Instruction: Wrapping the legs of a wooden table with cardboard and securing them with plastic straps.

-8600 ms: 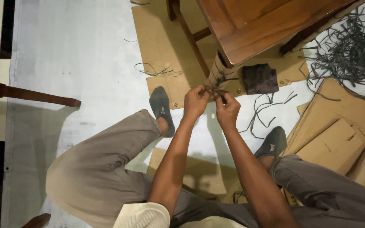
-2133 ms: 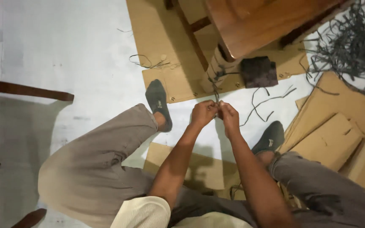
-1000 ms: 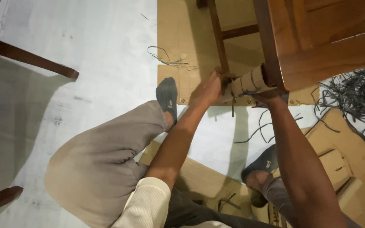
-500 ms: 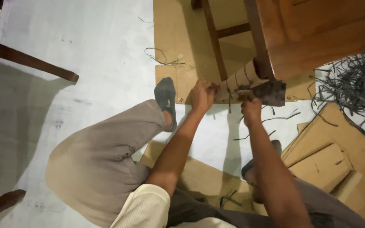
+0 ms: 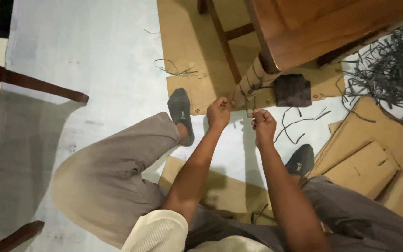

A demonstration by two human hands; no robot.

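Observation:
A wooden table leg wrapped in brown cardboard (image 5: 250, 83) rises at the upper middle, bound with dark strap. My left hand (image 5: 218, 112) is closed at the leg's lower end, pinching an end of the strap (image 5: 246, 103). My right hand (image 5: 263, 125) sits a little to the right and lower, fingers pinched on the other end of the same strap. Both hands are just in front of the leg, above the pale floor between my two grey-socked feet.
The wooden table (image 5: 323, 23) fills the upper right. A dark square patch (image 5: 292, 89) lies by the leg. A tangle of dark straps (image 5: 388, 70) sits far right. Cardboard pieces (image 5: 369, 158) lie right and under my legs. A dark wooden bar (image 5: 38, 88) crosses the left.
My right hand has come off the dark patch and pulled back toward me. Both hands now pinch strap ends below the wrapped leg. The view has shifted slightly.

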